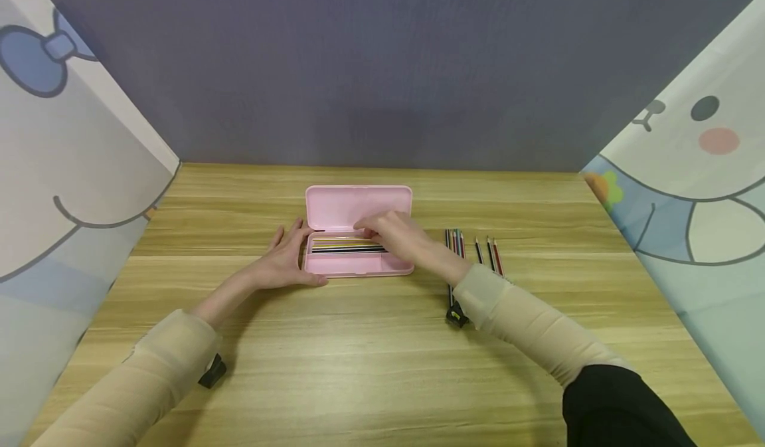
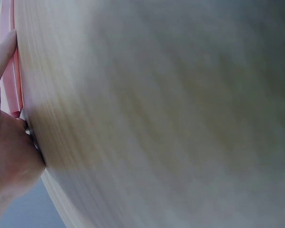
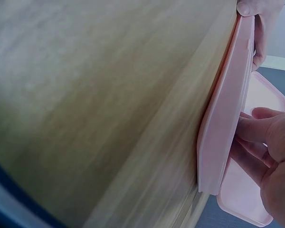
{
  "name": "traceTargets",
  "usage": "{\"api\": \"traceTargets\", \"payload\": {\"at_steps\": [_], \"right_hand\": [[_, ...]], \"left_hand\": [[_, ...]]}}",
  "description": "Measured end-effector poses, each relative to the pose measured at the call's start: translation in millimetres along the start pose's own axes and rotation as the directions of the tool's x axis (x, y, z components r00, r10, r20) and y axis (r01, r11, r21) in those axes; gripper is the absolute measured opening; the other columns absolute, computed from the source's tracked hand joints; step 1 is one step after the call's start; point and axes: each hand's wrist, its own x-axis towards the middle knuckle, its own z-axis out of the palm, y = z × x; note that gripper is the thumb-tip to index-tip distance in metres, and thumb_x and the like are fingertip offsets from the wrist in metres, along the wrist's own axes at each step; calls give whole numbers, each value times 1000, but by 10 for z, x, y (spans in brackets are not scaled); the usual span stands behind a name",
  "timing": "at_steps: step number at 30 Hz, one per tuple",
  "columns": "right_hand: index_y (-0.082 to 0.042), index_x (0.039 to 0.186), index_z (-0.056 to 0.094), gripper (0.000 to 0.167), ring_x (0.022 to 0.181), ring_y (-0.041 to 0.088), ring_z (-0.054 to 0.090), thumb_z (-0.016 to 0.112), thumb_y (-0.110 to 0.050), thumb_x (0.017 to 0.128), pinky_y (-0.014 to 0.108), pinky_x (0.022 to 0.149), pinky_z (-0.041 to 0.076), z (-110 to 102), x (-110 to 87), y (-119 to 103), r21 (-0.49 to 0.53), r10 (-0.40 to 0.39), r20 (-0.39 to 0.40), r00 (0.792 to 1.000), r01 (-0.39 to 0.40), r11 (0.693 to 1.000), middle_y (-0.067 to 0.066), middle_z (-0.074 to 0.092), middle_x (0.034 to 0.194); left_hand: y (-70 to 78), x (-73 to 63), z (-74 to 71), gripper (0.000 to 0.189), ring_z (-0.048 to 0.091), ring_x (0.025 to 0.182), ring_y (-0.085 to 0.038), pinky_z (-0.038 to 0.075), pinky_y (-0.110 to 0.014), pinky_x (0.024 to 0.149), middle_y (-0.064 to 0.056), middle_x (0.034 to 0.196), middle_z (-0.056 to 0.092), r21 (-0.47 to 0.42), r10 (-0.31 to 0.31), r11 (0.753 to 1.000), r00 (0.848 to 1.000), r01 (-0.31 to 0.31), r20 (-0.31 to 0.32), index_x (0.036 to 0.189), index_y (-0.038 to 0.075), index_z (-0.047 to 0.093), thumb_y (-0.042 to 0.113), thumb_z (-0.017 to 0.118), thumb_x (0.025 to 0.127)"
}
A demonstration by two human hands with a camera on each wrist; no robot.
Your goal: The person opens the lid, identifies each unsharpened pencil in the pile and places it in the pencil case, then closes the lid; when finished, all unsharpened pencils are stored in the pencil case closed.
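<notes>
A pink pencil case (image 1: 396, 266) lies open on the table, its lid (image 1: 340, 206) folded back. Several pencils (image 1: 343, 249), yellow and dark ones among them, lie lengthwise in its back compartment. My left hand (image 1: 285, 261) holds the case's left end, the thumb along the front edge and the index finger at the back corner. My right hand (image 1: 397, 234) reaches over the right side, its bent fingers (image 3: 251, 128) down inside the case at the pencils' right ends. I cannot tell whether those fingers pinch a pencil.
Right of the case lies a group of pencils (image 1: 455, 240), partly under my right forearm. Farther right are several loose pencils (image 1: 495, 256), points away from me. A dark grey panel (image 1: 382, 88) stands along the table's (image 1: 335, 354) back edge.
</notes>
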Motion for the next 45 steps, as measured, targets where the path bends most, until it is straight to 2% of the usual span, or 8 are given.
{"api": "traceTargets", "payload": {"at_steps": [13,18,23,29,32,37,45], "right_hand": [[-10,121,74,31,98,17,78,74,0,92,34,96,61,-13,-23,13,-8,-9,-21,1000,9,1000,3,82,102],[-6,120,74,27,96,18,78,73,-1,93,31,93,62,-61,-57,43,89,1,-58,998,4,996,7,81,102],[-2,121,73,29,95,20,77,72,2,92,27,88,62,-158,-128,81,218,38,-60,997,-24,976,10,80,103],[-3,120,74,28,96,20,76,70,4,93,27,84,63,-291,-280,142,256,48,-112,993,-17,967,10,79,104],[-1,117,75,26,93,23,76,70,6,92,28,78,64,-351,-381,191,269,46,-180,982,4,963,13,79,102],[2,113,75,24,91,27,77,70,9,90,31,71,65,-437,-567,298,288,56,-296,953,33,957,16,79,104],[-3,116,75,25,91,24,75,70,5,92,29,67,64,-539,-882,471,277,147,-382,913,-39,960,13,78,106]], "left_hand": [[0,-5,-6,101,-6,162,-42,-12,-64,127,-25,171,14,-9,-7,1000,1000,7,10,151,14,31,46,89,75],[-2,-2,-9,101,-5,162,-42,-11,-64,127,-25,171,14,-10,-4,1000,1000,4,8,150,14,31,46,89,74],[-3,-1,-11,101,-5,162,-43,-11,-64,127,-26,171,12,-10,0,1000,1000,0,9,151,14,32,46,89,74],[6,-2,-6,102,-6,161,-43,-12,-65,127,-26,172,11,-12,1,1000,1000,-1,11,152,13,30,46,89,75],[9,2,-3,102,-6,161,-43,-12,-65,127,-26,172,10,-11,2,1000,1000,-1,11,152,13,30,45,89,75],[13,2,-3,100,-5,161,-44,-11,-65,127,-27,171,12,-12,4,1000,1000,-3,4,150,13,32,45,89,75],[27,-11,-4,100,-5,161,-44,-11,-65,127,-27,170,16,-8,-3,1000,1000,3,0,150,13,32,45,89,75]]}}
